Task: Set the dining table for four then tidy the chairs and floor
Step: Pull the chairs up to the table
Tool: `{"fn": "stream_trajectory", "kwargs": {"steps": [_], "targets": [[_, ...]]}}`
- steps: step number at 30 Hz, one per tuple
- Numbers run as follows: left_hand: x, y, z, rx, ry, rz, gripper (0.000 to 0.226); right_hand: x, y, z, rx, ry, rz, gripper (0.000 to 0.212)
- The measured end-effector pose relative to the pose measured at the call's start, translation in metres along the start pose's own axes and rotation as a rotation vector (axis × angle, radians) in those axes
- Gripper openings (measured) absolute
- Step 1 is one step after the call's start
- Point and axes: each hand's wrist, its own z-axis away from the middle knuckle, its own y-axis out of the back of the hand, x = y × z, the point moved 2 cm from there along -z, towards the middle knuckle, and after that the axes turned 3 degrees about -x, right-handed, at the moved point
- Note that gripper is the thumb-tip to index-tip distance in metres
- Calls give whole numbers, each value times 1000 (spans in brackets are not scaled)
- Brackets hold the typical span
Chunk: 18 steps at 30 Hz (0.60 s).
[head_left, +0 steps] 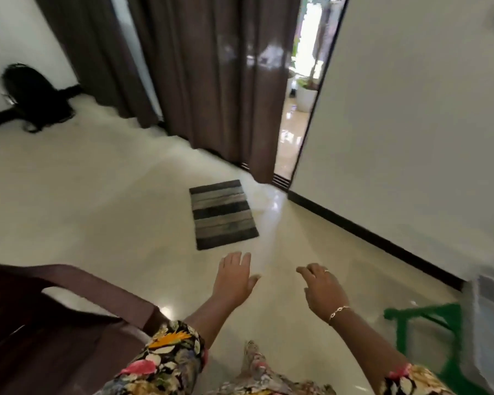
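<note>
- A home, seemingly a living or dining room: glossy cream floor (97,195), white walls (411,124) edged with dark skirting.
- Long brown curtains (200,81) hang to the floor beside an open doorway (294,143).
- A small striped mat (223,215) lies just inside that doorway.
- A brown plastic chair (69,309) stands at lower left, a green plastic seat (428,317) at lower right.
- Beyond the doorway, a plant in a white pot (307,98).
</note>
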Motion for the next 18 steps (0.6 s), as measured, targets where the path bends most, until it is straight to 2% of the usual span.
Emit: {"fn": "stream_trajectory", "kwargs": {"steps": [4,8,11,14,18], "targets": [[-50,13,-24,96,172,40,60,-30,12,-86,25,195,22,61],[-93,22,-41,163,367,67,58,-73,25,-160,-87,429,22,50],[-121,34,-63,212,520,47,59,-104,32,-216,-40,625,71,46],[-144,40,-86,282,642,31,65,-131,46,-267,-37,863,128,56],[-155,48,-106,288,805,95,44,-159,51,-325,-51,1076,229,53]]}}
